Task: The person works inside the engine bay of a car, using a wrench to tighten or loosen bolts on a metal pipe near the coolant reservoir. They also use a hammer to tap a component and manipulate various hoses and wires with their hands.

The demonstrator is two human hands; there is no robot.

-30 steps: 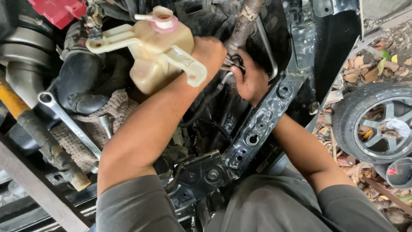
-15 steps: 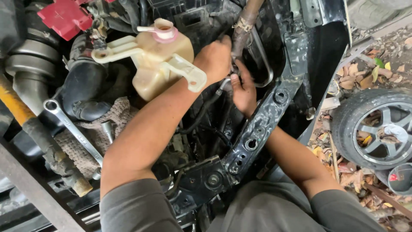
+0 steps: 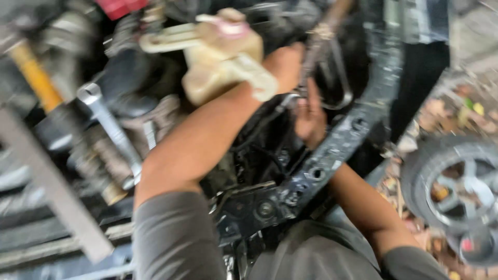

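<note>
Blur: the whole view is smeared, so small parts are hard to make out.
Left hand [image 3: 284,66]: deep in the engine bay beside the cream plastic tank [image 3: 223,52]; fingers hidden, grip cannot be told.
Right hand [image 3: 310,115]: fingers held together against a dark hose [image 3: 320,41]; whether they grip it is unclear.
Tank: pink cap, contents not visible.
Spanner [image 3: 109,129]: lying at left on a rag.
Wheel [image 3: 456,192]: cut off at right edge.

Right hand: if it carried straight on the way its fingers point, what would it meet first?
Likely the rusty vertical pipe just above the right hand, whose fingers point up into the engine bay; blur leaves depth unclear.
</note>
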